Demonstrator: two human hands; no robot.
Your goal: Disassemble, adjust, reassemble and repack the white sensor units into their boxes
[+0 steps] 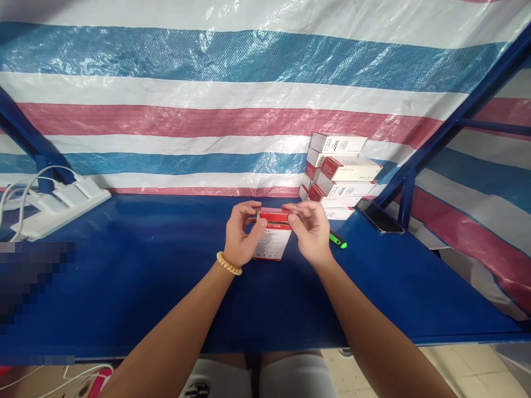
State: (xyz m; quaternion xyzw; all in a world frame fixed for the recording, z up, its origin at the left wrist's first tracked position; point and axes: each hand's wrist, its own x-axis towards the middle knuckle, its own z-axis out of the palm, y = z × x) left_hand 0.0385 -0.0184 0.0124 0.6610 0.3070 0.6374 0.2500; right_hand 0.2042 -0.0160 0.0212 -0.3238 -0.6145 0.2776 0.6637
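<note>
A small white box (272, 243) with a red top flap stands on the blue table in front of me, printed text on its near face. My left hand (244, 233) grips the box's top left edge between thumb and fingers. At the top right corner, the thumb and fingers of my right hand (310, 229) pinch the red flap's edge. The flap is bent up slightly, with a dark gap beneath it. What is inside the box is hidden.
Several red and white boxes (346, 190) are stacked at the back right. Beside them lie a black phone (379, 216) and a green and black tool (338, 239). A white power strip (62, 213) with plugs and cables sits at the back left of the blue table (157, 287).
</note>
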